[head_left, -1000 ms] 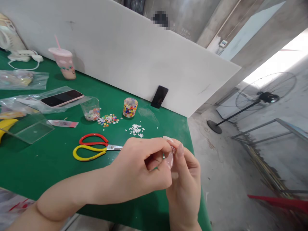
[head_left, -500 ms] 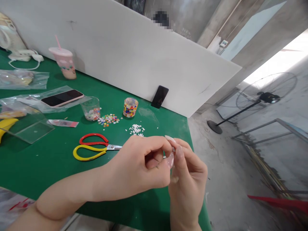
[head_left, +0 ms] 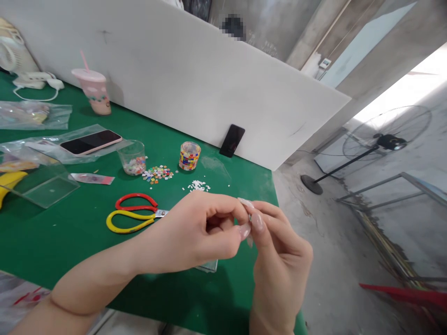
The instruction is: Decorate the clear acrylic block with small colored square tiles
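My left hand (head_left: 200, 228) and my right hand (head_left: 284, 256) meet above the table's right side, fingertips pinched together. A tiny pale piece shows between them, too small and covered to name. Below my left hand, part of a flat clear-edged object (head_left: 210, 266) peeks out. Scissors (head_left: 134, 218) with one red and one yellow handle lie behind my left wrist, their blades hidden by the hand. Past my knuckles are a pile of small white pieces (head_left: 198, 185), a pile of coloured square tiles (head_left: 159, 174) and a small round cup (head_left: 189, 157) covered with coloured tiles.
A clear plastic cup (head_left: 132, 160) holds more tiles. Leftward are a tube (head_left: 92, 178), a pink-edged phone (head_left: 91, 142), a clear plate (head_left: 49, 188) and a pink straw cup (head_left: 94, 93). Another phone (head_left: 232, 140) leans on the white partition (head_left: 167, 79). The green table (head_left: 87, 260) ends at right.
My right hand has shifted slightly right and down, and my left hand has tilted a little. The flat object beneath my left hand now shows. The fingertips stay together.
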Demonstrator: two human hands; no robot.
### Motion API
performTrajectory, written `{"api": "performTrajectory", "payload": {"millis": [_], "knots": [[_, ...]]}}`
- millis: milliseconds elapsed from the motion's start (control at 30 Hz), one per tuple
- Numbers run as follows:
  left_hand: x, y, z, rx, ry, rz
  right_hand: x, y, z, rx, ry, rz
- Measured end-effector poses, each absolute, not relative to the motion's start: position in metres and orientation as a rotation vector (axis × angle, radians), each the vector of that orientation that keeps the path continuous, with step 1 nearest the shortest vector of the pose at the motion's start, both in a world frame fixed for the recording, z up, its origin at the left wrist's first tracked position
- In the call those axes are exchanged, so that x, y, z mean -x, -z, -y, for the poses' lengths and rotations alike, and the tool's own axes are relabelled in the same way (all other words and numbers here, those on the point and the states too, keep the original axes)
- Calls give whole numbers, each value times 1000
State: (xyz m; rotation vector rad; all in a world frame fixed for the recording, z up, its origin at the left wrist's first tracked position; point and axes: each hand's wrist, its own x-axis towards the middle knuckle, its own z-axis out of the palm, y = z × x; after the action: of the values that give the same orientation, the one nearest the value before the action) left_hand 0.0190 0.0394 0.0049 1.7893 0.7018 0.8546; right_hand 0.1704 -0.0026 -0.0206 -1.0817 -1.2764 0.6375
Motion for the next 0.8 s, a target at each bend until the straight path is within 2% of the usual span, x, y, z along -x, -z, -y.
{"api": "performTrajectory", "payload": {"millis": [133, 367, 567, 667, 800], "knots": [[-21, -6, -35, -1994, -923, -818, -166, 19, 1, 1078, -672, 1229], [-34, 2, -32, -2193, -1364, -932, -165, 24, -5, 1039, -751, 1200], [-29, -3, -35, -2065, -1075, -823, -164, 26, -12, 901, -1094, 1026], [-27, -3, -39, -2037, -1043, -811, -160, 24, -15, 820, -1225, 943], [-29, 0, -44, -2205, -1398, -894, -159, 25, -16, 806, -1297, 807]]}}
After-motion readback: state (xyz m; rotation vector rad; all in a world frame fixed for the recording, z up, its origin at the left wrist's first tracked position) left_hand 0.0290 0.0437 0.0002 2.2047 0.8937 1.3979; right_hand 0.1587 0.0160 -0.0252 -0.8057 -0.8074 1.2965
